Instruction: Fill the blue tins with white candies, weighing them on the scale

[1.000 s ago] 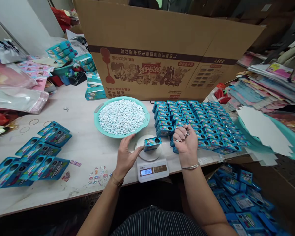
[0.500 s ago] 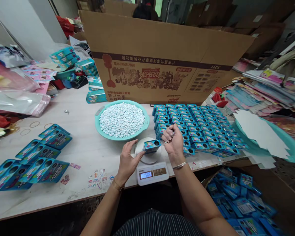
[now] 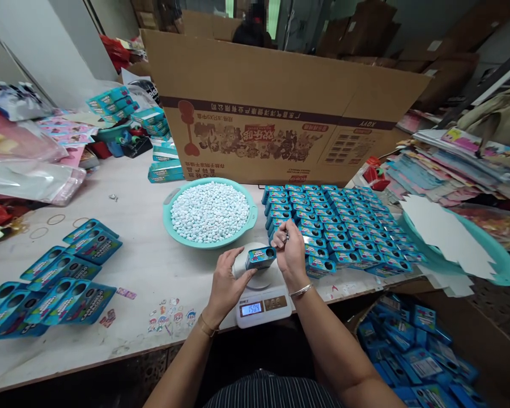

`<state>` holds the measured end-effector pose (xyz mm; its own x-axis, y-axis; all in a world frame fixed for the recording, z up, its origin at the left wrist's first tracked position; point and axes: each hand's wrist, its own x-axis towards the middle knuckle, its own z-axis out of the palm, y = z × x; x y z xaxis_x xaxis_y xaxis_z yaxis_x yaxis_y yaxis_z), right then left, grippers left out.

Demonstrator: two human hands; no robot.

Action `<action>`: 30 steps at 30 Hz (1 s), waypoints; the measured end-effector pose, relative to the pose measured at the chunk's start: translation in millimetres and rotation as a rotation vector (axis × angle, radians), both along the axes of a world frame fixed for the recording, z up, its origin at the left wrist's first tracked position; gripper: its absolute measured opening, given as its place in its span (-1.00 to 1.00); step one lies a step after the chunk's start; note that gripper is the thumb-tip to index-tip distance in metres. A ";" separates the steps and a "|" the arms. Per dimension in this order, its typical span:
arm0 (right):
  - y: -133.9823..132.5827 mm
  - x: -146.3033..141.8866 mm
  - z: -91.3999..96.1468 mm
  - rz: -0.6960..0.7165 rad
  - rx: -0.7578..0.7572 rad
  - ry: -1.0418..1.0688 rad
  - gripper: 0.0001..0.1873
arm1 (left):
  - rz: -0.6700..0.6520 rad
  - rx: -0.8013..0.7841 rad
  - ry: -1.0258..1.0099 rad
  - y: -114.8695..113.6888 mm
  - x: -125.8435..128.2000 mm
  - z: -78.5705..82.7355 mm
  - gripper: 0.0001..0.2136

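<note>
Right hand (image 3: 290, 248), gripping bits (image 3: 286, 237), has neared box (image 3: 260, 258); left hand (image 3: 226, 285) spread; pellets (image 3: 210, 209) fill bowl (image 3: 250, 218).

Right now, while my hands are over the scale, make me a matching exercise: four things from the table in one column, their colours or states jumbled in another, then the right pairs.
Things:
1. Bowl
2. Scale
3. Cardboard box
4. Right hand

Colours and states:
A. White, with a lit display
B. Curled, close to the small blue box
C. Turquoise, filled with pale candies
D. Brown, with its printing upside down

Right pairs: 1-C, 2-A, 3-D, 4-B
</note>
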<state>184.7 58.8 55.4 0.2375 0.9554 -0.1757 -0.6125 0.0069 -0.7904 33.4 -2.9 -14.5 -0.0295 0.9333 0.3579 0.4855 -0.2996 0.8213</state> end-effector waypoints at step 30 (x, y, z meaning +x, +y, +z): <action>-16.1 73.3 24.4 0.035 -0.039 0.463 -0.61 | 0.036 0.033 0.037 0.3 -11.9 9.0 -0.56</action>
<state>257.9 42.6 79.8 0.0934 0.9519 -0.2917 -0.9005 -0.0442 -0.4326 21.5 -2.7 -5.4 -0.0492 0.9197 0.3895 0.5266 -0.3075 0.7926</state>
